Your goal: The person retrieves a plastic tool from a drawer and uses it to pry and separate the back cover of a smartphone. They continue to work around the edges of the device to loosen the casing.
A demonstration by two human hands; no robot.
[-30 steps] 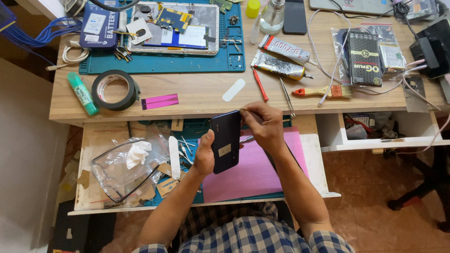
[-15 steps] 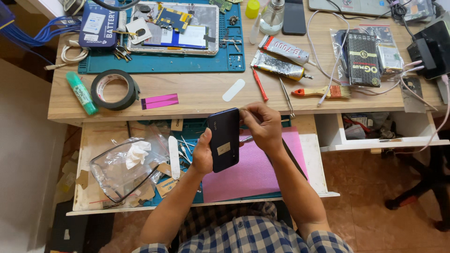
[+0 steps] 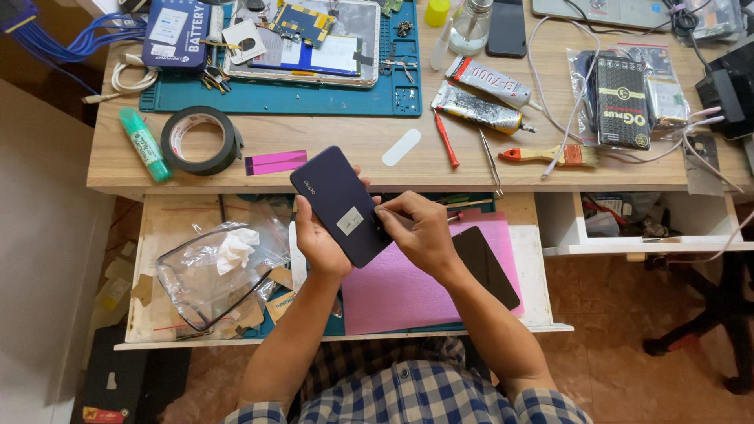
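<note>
The left hand (image 3: 318,239) holds the dark phone (image 3: 343,206) above the open drawer (image 3: 157,228), fingers wrapped around it. The right hand (image 3: 420,235) pinches at its edge, fingers together. Next comes careful, gentle prying.

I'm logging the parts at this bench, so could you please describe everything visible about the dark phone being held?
The dark phone is a slim, navy-black slab with rounded corners and a smooth, glossy-looking back facing the camera. A small pale sticker sits near its lower middle. It is tilted diagonally above the open drawer, its top corner over the desk edge. The left hand cradles it from below and the left side, while the right hand presses its fingertips against the right edge.
</note>
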